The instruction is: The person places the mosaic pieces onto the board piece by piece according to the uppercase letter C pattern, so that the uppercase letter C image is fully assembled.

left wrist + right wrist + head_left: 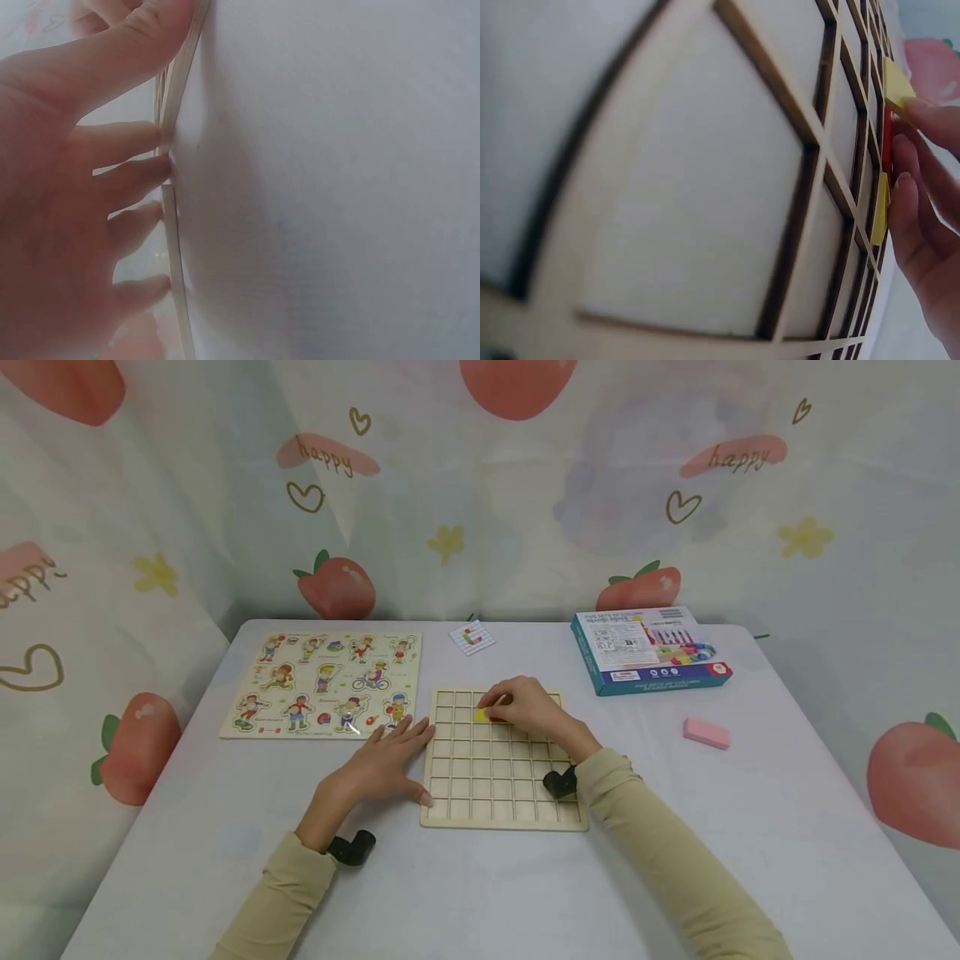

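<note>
A pale wooden grid board lies on the table in front of me. Flat beside its left edge, my left hand has its fingers spread and the thumb at the lower left corner; in the left wrist view the fingertips come right up to the board's rim. Over the upper part of the grid, my right hand pinches a yellow tile, which stands tilted in the right wrist view. Close by the fingers, a red tile and a second yellow tile show at the grid.
A picture puzzle board with cartoon figures lies at the back left. Behind the grid is a small pattern card. A teal printed box sits at the back right, a pink block in front of it. A patterned cloth hangs behind the table.
</note>
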The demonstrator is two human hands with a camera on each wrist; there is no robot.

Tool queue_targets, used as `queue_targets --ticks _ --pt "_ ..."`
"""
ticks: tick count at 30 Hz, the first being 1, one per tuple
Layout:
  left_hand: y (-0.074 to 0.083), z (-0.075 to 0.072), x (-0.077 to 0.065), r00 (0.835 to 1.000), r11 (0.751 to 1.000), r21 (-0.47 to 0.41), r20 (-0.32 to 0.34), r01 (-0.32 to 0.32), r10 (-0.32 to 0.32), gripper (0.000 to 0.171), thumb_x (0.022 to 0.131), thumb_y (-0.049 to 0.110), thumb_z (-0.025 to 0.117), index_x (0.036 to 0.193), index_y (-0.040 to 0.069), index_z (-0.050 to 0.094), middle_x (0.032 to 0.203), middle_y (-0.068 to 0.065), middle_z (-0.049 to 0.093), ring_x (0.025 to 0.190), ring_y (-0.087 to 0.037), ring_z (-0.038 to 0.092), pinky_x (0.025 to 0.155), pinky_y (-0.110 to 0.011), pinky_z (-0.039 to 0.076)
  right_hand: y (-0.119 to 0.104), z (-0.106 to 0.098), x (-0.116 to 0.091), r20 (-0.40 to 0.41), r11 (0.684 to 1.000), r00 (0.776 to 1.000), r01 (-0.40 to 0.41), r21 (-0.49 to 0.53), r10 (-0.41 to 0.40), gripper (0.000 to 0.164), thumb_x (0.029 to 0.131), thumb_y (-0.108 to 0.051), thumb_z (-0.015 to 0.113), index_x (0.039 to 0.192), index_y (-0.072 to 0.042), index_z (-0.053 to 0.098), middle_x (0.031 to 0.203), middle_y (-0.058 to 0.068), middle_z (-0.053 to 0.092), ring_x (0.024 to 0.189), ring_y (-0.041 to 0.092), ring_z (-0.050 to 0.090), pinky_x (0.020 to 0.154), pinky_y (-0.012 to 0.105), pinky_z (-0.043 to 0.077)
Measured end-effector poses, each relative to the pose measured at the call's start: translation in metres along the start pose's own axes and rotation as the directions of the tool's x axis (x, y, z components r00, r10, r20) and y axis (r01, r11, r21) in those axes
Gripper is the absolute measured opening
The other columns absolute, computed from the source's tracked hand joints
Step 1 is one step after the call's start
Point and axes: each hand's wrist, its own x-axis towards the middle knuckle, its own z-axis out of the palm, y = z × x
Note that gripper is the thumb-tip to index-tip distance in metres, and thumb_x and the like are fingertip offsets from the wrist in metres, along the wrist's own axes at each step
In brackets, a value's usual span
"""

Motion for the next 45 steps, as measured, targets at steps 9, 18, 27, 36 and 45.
queue_targets --ticks 9,18,27,36,45 --pt "0.002 0.0 -0.001 1.0 1.0 0.006 -0.004 0.005 -0.005 0.111 0.076 0.046 0.088 0.163 0.012 0.028 0.172 -0.005 0.019 0.161 -0.031 0.007 0.129 -0.06 0.005 0.001 0.006 0.001 -0.012 0.996 0.999 0.051 -0.067 -0.052 0.017 0.098 -0.007 0.067 0.109 -0.006 0.08 0.105 0.009 0.07 0.085 0.018 0.068 0.078 0.033 0.058" --pt "0.003 0.0 -0.002 1.0 1.0 -0.012 -0.011 0.005 -0.006 0.111 0.076 0.044 0.089 0.163 0.011 0.03 0.172 -0.006 0.02 0.161 -0.032 0.007 0.129 -0.06 0.004 -0.002 -0.005 -0.008 -0.027 0.999 1.0 -0.007 -0.032 0.007 0.017 0.098 -0.009 0.067 0.112 -0.008 0.078 0.106 0.009 0.074 0.091 0.023 0.069 0.082 0.037 0.057" --pt "0.003 0.0 -0.003 1.0 1.0 -0.016 -0.012 -0.002 0.002 0.11 0.076 0.043 0.089 0.163 0.01 0.029 0.172 -0.006 0.02 0.161 -0.032 0.007 0.129 -0.06 0.004 0.006 -0.022 -0.027 -0.041 0.998 0.997 -0.062 -0.028 0.061 0.019 0.1 -0.013 0.065 0.114 -0.008 0.077 0.108 0.009 0.074 0.092 0.023 0.065 0.086 0.037 0.056" --pt "-0.001 0.001 -0.002 1.0 1.0 -0.01 -0.015 -0.007 0.007 0.111 0.076 0.045 0.089 0.163 0.01 0.029 0.172 -0.007 0.019 0.161 -0.033 0.007 0.129 -0.06 0.005 0.017 -0.032 -0.045 -0.051 0.991 0.991 -0.126 -0.039 0.124 0.02 0.099 -0.016 0.067 0.114 -0.01 0.077 0.108 0.009 0.073 0.09 0.023 0.062 0.082 0.031 0.054" --pt "-0.001 0.002 -0.003 1.0 1.0 -0.011 -0.017 -0.017 0.017 0.111 0.076 0.045 0.089 0.163 0.01 0.03 0.172 -0.007 0.02 0.161 -0.034 0.008 0.129 -0.061 0.005 0.031 -0.042 -0.066 -0.056 0.987 0.987 -0.155 -0.041 0.153 0.018 0.099 -0.015 0.068 0.113 -0.008 0.076 0.109 0.011 0.073 0.093 0.024 0.062 0.08 0.029 0.054"
